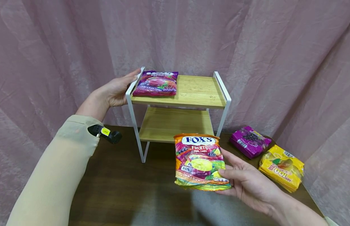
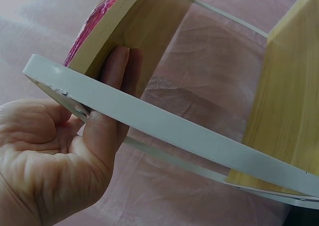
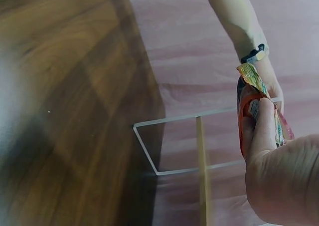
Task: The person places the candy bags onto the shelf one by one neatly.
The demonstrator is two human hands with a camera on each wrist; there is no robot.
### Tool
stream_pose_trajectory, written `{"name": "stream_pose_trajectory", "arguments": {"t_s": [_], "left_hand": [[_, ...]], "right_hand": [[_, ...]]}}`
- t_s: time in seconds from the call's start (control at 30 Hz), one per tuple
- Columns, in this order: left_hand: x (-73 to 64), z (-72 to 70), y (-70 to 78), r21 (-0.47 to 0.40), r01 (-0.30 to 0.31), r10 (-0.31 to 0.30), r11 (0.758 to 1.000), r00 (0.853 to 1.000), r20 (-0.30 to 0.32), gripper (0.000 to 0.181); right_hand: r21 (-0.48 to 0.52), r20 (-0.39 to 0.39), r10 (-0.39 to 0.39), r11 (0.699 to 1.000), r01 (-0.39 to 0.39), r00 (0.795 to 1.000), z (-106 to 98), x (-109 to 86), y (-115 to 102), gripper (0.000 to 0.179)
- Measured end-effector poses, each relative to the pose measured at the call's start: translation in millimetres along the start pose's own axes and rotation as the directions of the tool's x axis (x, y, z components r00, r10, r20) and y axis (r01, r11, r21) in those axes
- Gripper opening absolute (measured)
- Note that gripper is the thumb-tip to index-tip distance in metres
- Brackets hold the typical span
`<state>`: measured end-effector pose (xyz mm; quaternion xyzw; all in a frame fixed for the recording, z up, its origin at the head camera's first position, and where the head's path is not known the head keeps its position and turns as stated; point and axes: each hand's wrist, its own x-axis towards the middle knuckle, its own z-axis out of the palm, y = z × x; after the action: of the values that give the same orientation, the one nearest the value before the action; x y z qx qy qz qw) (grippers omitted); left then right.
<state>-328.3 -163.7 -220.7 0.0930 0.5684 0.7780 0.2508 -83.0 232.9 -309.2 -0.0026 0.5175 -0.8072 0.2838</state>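
My right hand [image 1: 252, 180] holds an orange Fox's Fruits candy bag [image 1: 201, 163] by its right side, thumb on the front. The bag hangs in front of a two-tier shelf rack [image 1: 177, 99] with wooden boards and a white metal frame. At the rack's upper left, my left hand [image 1: 119, 89] grips the frame. In the left wrist view its fingers [image 2: 115, 69] pass the white bar [image 2: 149, 109] and reach under the top board. A purple-pink Fox's Berries candy bag [image 1: 156, 84] lies on the left part of the top board, right beside that hand.
On the table's right side lie a purple grape-pictured bag [image 1: 250, 142] and a yellow bag [image 1: 282, 168], close together. The rack stands on a dark wooden table [image 1: 107, 188]. Behind it hangs a pink curtain [image 1: 175, 34], which also borders the right side.
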Motion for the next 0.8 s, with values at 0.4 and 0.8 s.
{"name": "stream_pose_trajectory", "arguments": {"t_s": [0.4, 0.8], "left_hand": [[-0.9, 0.5, 0.0, 0.006, -0.001, 0.001, 1.0, 1.0, -0.006, 0.058], [-1.1, 0.7, -1.3, 0.023, 0.004, -0.004, 1.0, 1.0, -0.005, 0.057]], "right_hand": [[-0.042, 0.04, -0.068, 0.997, 0.07, 0.997, 7.6, -4.1, -17.2, 0.079], [-0.033, -0.011, -0.065, 0.997, 0.064, 0.998, 16.9, -10.2, -35.3, 0.079]]}}
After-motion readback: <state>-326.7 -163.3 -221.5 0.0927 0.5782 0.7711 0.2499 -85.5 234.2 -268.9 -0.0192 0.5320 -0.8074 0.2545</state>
